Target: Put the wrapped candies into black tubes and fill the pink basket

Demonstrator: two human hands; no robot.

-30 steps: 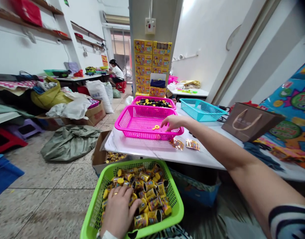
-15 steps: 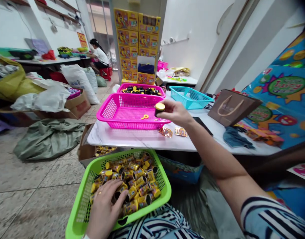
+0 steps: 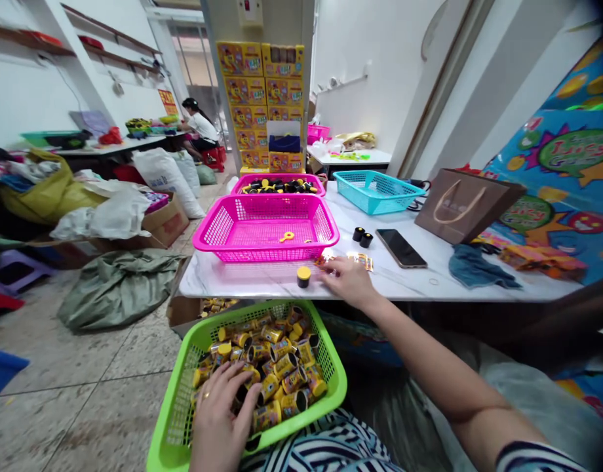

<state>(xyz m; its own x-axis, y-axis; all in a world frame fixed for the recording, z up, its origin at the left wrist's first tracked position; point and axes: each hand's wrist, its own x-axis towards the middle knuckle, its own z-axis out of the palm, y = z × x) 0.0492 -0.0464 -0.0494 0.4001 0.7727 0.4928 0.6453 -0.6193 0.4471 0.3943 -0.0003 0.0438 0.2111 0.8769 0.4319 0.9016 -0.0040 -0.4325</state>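
My left hand (image 3: 225,406) rests with spread fingers on the small yellow-labelled containers (image 3: 284,367) heaped in a green basket (image 3: 156,426); its fingers are apart and grip nothing visible. On the white table, my right hand (image 3: 350,280) reaches down to a shiny orange label (image 3: 325,259), touching it with bent fingertips, thumb a little apart. Just left of that hand a black container with a yellow lid (image 3: 303,276) stands upright near the table's front edge. A second shiny label (image 3: 364,259) lies partly behind the hand.
A pink basket (image 3: 267,255) holds a yellow ring-ended piece (image 3: 286,236). Behind it, another pink basket (image 3: 242,178) is full of black and yellow parts. Two black pieces (image 3: 362,237), a phone (image 3: 401,248), a turquoise basket (image 3: 377,203) and a paper bag (image 3: 463,210) stand rightward. A person sits far back.
My right hand has set the yellow-lidded black container down on the table, let go of it and moved to the labels. My left hand stays on the heap in the green basket.
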